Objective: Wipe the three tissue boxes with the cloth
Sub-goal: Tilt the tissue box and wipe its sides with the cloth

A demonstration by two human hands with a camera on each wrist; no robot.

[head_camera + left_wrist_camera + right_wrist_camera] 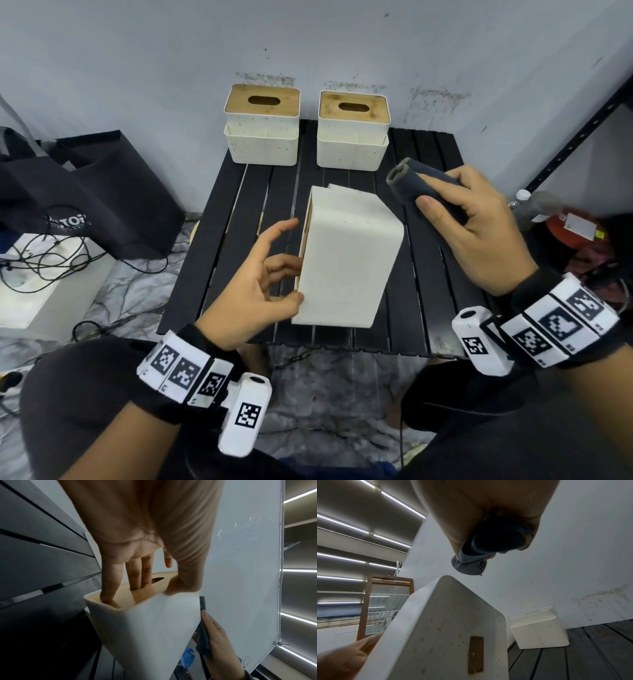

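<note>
Two white tissue boxes with bamboo lids, one on the left point(262, 126) and one on the right point(352, 132), stand upright at the back of the black slatted table point(239, 205). A third tissue box point(346, 260) is turned on its side mid-table, its lid facing left. My left hand point(284, 270) holds it, fingers on the wooden lid point(149, 588) and thumb on the white edge. My right hand point(442, 192) grips a rolled dark grey cloth point(407, 181) just above and to the right of that box, apart from it. The cloth point(471, 565) hangs over the box's upper edge point(447, 628).
A black bag point(85, 188) and a white unit with tangled cables point(34, 284) sit on the floor at left. A black shelf upright point(582, 126), a bottle point(534, 205) and a red item point(575, 233) are at right. A wall rises right behind the table.
</note>
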